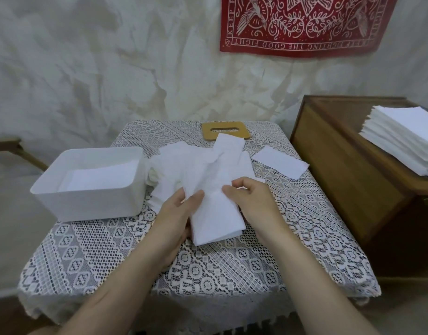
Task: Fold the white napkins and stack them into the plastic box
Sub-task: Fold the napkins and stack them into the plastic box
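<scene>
A white napkin [214,218] lies partly folded over the lace-covered table [94,252], held at both sides. My left hand [176,213] grips its left edge with the thumb on top. My right hand [251,201] pinches its upper right part. Behind it sits a loose heap of unfolded white napkins [198,165]. The white plastic box [87,204] stands at the table's left, with folded napkins [99,177] lying flat inside. One folded napkin [280,164] lies alone on the right of the table.
A wooden lid with a slot [226,131] rests at the table's far edge. A wooden cabinet [348,180] stands to the right, carrying a tall stack of white napkins [406,141]. A red patterned cloth [302,22] hangs on the wall.
</scene>
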Tool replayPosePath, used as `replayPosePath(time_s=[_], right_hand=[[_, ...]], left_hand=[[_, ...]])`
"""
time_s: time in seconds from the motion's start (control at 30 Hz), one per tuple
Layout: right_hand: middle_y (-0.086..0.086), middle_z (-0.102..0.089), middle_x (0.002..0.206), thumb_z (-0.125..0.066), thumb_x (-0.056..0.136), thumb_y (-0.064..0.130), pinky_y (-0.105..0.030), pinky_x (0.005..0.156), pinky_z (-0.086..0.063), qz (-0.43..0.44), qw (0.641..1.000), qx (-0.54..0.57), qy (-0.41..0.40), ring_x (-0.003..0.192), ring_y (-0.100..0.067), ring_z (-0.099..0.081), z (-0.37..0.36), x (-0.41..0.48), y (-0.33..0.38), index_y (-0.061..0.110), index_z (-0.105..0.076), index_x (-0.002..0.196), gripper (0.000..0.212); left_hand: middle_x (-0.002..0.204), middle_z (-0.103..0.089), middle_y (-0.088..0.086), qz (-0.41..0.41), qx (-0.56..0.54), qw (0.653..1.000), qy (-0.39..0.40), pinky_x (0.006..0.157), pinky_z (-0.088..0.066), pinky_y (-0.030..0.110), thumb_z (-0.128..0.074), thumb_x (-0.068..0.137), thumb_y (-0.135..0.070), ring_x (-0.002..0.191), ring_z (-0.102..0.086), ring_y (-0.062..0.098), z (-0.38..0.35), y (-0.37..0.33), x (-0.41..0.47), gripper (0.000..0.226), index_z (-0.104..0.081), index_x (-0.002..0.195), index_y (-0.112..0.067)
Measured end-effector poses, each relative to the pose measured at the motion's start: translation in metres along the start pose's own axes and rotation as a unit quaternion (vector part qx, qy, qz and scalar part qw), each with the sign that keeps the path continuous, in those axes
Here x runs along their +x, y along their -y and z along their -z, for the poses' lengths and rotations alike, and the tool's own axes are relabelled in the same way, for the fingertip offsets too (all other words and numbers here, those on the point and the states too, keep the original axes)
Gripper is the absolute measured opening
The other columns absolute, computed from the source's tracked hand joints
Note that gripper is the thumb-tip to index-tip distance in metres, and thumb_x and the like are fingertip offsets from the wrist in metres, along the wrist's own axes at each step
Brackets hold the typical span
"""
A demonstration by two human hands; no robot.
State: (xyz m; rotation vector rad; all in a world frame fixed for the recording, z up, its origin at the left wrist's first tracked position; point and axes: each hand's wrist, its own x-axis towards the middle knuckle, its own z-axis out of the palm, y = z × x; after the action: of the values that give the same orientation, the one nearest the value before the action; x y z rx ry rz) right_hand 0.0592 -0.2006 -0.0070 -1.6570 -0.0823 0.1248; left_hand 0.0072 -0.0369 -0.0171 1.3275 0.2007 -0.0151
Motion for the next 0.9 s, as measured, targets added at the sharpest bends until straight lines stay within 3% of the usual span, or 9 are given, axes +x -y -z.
replayPosePath(time_s=[0.13,0.23,0.3,0.4,0.53,0.63,0.73,0.83,0.9], right_hand=[[0.005,-0.070,0.071,-0.073,0.073,0.052,-0.043,0.070,-0.054,0.019,0.997,-0.081,0.003,0.066,-0.017,-0.065,0.002,0.000,-0.003,0.029,-0.068,0.079,0.024],[0.009,-0.065,0.069,-0.075,0.079,0.045,-0.049,0.075,-0.059,0.021,0.996,-0.085,-0.001,0.059,-0.013,-0.062,0.007,0.002,-0.007,0.030,-0.068,0.083,0.017],[0.007,-0.069,0.081,-0.077,0.087,0.038,-0.048,0.078,-0.062,0.008,0.998,-0.068,-0.004,0.064,-0.013,-0.065,0.009,0.004,-0.006,0.030,-0.067,0.095,0.015],[-0.002,-0.075,0.108,-0.076,0.089,0.043,-0.041,0.086,-0.062,-0.047,0.998,-0.011,0.043,0.083,-0.016,-0.073,0.010,0.002,-0.005,0.025,-0.063,0.121,0.040],[-0.005,-0.077,0.113,-0.074,0.091,0.029,-0.044,0.097,-0.054,-0.088,0.988,0.082,0.099,0.107,-0.024,-0.072,0.012,0.001,-0.002,0.018,-0.070,0.121,0.032],[-0.010,-0.077,0.111,-0.072,0.092,0.017,-0.044,0.096,-0.053,-0.088,0.986,0.039,0.136,0.102,-0.025,-0.071,0.017,0.001,-0.001,0.013,-0.076,0.110,0.019],[-0.010,-0.078,0.105,-0.071,0.093,0.014,-0.042,0.090,-0.055,-0.070,0.991,0.029,0.107,0.092,-0.021,-0.071,0.019,0.000,-0.004,0.013,-0.075,0.100,0.008],[-0.011,-0.077,0.104,-0.069,0.095,0.015,-0.040,0.083,-0.061,-0.054,0.993,0.101,0.039,0.091,-0.022,-0.073,0.023,0.000,-0.006,0.011,-0.070,0.104,0.010],[-0.011,-0.078,0.105,-0.068,0.096,0.012,-0.038,0.082,-0.062,-0.041,0.992,0.110,0.047,0.096,-0.025,-0.075,0.027,-0.003,-0.007,0.006,-0.067,0.109,0.015]], left_hand=[[0.119,-0.077,0.005,-0.002,-0.002,1.000,-0.012,0.102,-0.054,0.054,-0.057,0.104,-0.029,0.110,-0.073,0.024,0.000,0.000,0.000,0.028,-0.065,0.127,-0.014],[0.119,-0.077,0.003,-0.005,0.002,1.000,-0.023,0.103,-0.054,0.054,-0.057,0.105,-0.032,0.111,-0.073,0.025,0.001,0.000,0.001,0.028,-0.068,0.126,-0.016],[0.117,-0.078,0.002,-0.008,0.022,0.999,-0.028,0.101,-0.055,0.055,-0.058,0.104,-0.035,0.111,-0.073,0.026,0.001,0.000,0.000,0.027,-0.070,0.123,-0.019],[0.110,-0.079,0.004,-0.008,0.070,0.997,-0.010,0.082,-0.062,0.045,-0.060,0.103,-0.036,0.102,-0.075,0.028,0.004,-0.003,0.000,0.025,-0.072,0.117,-0.020],[0.101,-0.080,0.006,0.006,0.132,0.990,0.049,0.060,-0.057,0.030,-0.058,0.104,-0.030,0.084,-0.077,0.022,0.009,-0.009,-0.001,0.021,-0.074,0.113,-0.020],[0.100,-0.080,0.006,0.016,0.181,0.981,0.073,0.064,-0.057,0.032,-0.062,0.102,-0.033,0.084,-0.077,0.024,0.016,-0.011,-0.002,0.020,-0.075,0.111,-0.021],[0.101,-0.080,0.004,0.025,0.199,0.976,0.089,0.075,-0.057,0.037,-0.074,0.094,-0.034,0.090,-0.078,0.027,0.025,-0.013,-0.002,0.021,-0.074,0.111,-0.021],[0.101,-0.080,0.003,0.001,0.145,0.989,0.038,0.084,-0.060,0.043,-0.082,0.082,-0.026,0.094,-0.077,0.028,0.032,-0.013,0.002,0.020,-0.076,0.101,-0.024],[0.097,-0.080,-0.001,-0.043,0.079,0.996,-0.013,0.083,-0.061,0.040,-0.081,0.079,-0.020,0.093,-0.076,0.025,0.032,-0.013,0.004,0.023,-0.074,0.100,-0.022]])
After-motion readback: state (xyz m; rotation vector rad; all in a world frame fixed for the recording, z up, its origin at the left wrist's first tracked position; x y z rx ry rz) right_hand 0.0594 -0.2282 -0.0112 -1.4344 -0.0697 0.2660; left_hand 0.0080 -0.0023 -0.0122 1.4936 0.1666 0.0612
